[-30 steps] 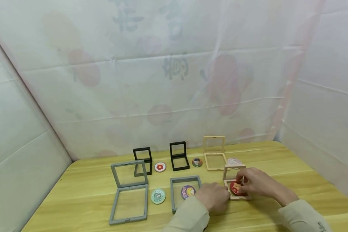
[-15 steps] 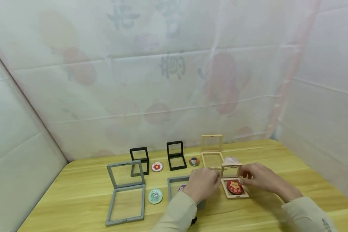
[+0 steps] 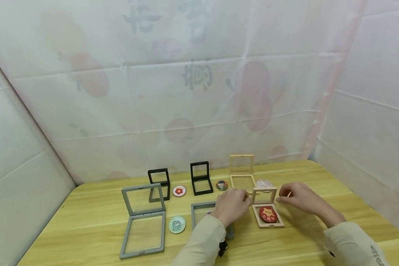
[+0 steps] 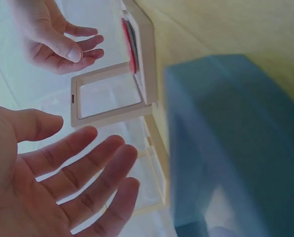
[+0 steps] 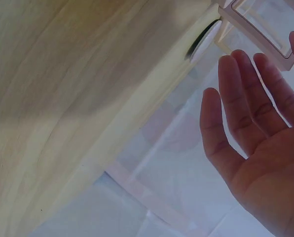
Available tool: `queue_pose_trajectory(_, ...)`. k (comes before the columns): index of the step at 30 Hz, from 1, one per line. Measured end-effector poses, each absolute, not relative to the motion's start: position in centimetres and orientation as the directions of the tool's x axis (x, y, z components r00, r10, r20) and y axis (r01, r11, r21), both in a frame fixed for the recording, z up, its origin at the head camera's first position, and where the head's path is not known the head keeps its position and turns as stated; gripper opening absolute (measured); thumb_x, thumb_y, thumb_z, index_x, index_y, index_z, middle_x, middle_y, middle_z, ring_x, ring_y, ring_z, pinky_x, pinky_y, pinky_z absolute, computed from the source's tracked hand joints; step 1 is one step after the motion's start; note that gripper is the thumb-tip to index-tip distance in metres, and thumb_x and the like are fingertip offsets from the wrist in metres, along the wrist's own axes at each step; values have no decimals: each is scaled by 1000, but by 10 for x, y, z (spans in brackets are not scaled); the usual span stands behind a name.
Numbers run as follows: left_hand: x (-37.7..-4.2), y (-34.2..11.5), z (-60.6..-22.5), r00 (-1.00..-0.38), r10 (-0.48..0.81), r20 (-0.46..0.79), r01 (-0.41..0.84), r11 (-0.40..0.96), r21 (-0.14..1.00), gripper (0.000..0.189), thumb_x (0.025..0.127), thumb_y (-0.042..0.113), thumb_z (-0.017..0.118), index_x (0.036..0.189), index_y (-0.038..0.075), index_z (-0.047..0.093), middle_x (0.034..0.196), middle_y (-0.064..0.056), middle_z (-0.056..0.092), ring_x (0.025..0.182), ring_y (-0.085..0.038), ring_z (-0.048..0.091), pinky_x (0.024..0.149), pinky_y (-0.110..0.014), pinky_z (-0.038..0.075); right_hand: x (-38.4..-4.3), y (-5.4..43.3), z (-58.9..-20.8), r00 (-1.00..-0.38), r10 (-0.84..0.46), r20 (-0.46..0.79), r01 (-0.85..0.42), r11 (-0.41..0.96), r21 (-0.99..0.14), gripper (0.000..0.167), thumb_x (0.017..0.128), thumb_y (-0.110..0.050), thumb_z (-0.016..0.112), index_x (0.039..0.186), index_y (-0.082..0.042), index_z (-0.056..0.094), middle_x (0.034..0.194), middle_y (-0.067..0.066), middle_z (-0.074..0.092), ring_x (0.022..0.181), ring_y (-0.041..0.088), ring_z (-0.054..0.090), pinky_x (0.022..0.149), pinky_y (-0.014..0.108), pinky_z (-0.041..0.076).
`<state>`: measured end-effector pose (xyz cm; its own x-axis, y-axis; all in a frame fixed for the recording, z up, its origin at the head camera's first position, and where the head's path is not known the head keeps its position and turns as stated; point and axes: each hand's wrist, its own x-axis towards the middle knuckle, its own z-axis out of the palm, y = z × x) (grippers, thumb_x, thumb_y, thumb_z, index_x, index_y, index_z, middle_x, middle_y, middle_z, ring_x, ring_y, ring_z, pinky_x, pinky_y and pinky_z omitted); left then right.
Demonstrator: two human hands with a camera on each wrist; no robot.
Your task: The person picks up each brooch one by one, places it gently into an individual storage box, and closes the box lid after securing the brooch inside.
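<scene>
A small pinkish-beige display frame (image 3: 263, 225) stands unfolded at the right of the table, its lid upright. On its lower half lies a round red badge (image 3: 268, 214) with a yellow star figure; from the side, its edge shows in the left wrist view (image 4: 129, 47). My left hand (image 3: 232, 207) hovers at the left of the lid, fingers spread and relaxed, holding nothing. Past the lid's other side, my right hand (image 3: 300, 198) is also apart from the frame, with loosely bent fingers and nothing in them. Below my left arm, a grey frame (image 3: 203, 205) is partly hidden.
Left of the arms stand a large unfolded grey frame (image 3: 143, 214) and a green badge (image 3: 177, 224). Farther back are two black frames (image 3: 202, 181) (image 3: 159, 184), a yellowish frame (image 3: 242, 174), a flower badge (image 3: 179, 191), a dark patterned badge (image 3: 221, 185) and a pale pink badge (image 3: 264, 184).
The right hand has let go of the red badge, leaving it in the small frame, and drawn back to the right. The left hand has moved up and left off the frame's edge.
</scene>
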<state>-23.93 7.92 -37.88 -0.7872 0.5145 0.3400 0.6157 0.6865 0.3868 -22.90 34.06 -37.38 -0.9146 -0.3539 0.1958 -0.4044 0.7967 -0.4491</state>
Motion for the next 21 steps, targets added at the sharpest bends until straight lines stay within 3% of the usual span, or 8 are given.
queue_pose_trajectory(4,-239,82,-374,-805,501,318,593,688,419,37,102,19,61,66,16,56,49,10,32,40,-1,26,38,-18,24,-229,339,-371,-940,-302,159,-339,778,-528,16,98,-16,68,90,-3,71,82,0,67,70,14,63,61,30,53)
queue_pose_trajectory(8,-238,86,-372,-835,486,257,548,702,456,31,102,22,61,72,14,64,52,9,40,42,-2,32,39,-19,29,-229,339,-369,-978,-194,78,-197,726,-658,37,107,-25,54,105,9,69,91,10,68,73,24,66,61,36,56)
queue_pose_trajectory(15,-239,91,-375,-876,453,166,467,709,528,34,103,25,59,71,13,61,52,6,38,41,-6,30,39,-22,27,-230,338,-373,-994,-111,-11,-66,665,-744,49,110,-32,46,111,14,65,97,14,68,77,25,65,61,39,57)
queue_pose_trajectory(18,-241,92,-375,-877,457,148,458,703,544,31,103,27,58,79,10,66,53,5,39,42,-6,30,39,-23,27,-231,336,-373,-993,-102,-51,-25,632,-774,56,111,-34,42,117,19,60,102,19,69,79,26,66,62,41,58)
queue_pose_trajectory(21,-242,93,-376,-877,468,110,439,686,581,29,104,30,56,100,6,72,55,4,43,42,-7,31,40,-23,27,-232,333,-374,-992,-91,-92,19,600,-800,65,111,-38,36,122,24,54,107,23,68,81,28,67,63,42,58)
